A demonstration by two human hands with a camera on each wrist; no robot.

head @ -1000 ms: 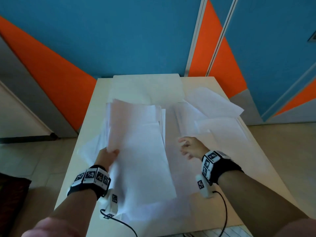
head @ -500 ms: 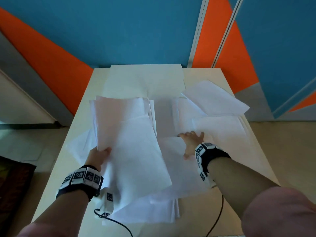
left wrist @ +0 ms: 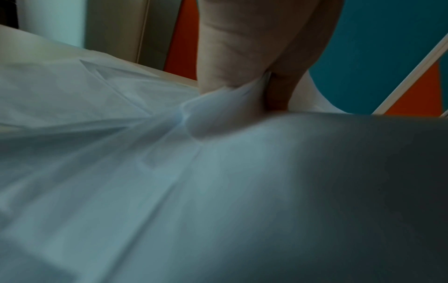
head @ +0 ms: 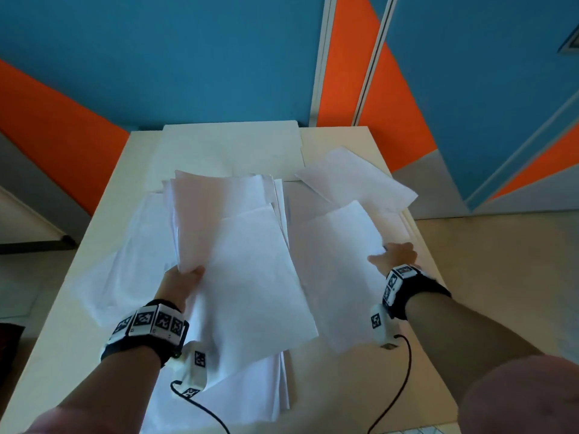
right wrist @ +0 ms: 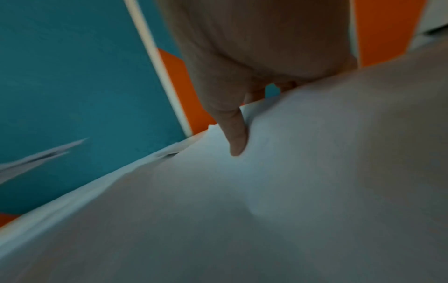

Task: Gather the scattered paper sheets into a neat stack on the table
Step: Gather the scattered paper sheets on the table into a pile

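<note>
1. Fingers of the left hand [head: 183, 281] pinch the near edge of a lifted bundle of paper sheets [head: 238, 245]; the left wrist view shows the paper bunched between thumb and fingers [left wrist: 278, 92].
2. Right hand [head: 396, 256]: thumb [right wrist: 236, 137] pressed on top of a single sheet [head: 338, 261], its other fingers mostly hidden beyond that sheet's edge.
3. Table [head: 341, 139], cream: loose sheets spread across most of it, the bundle over its left half, the single sheet over its right half.
4. One more sheet [head: 354, 177] lies toward the table's far right corner.
</note>
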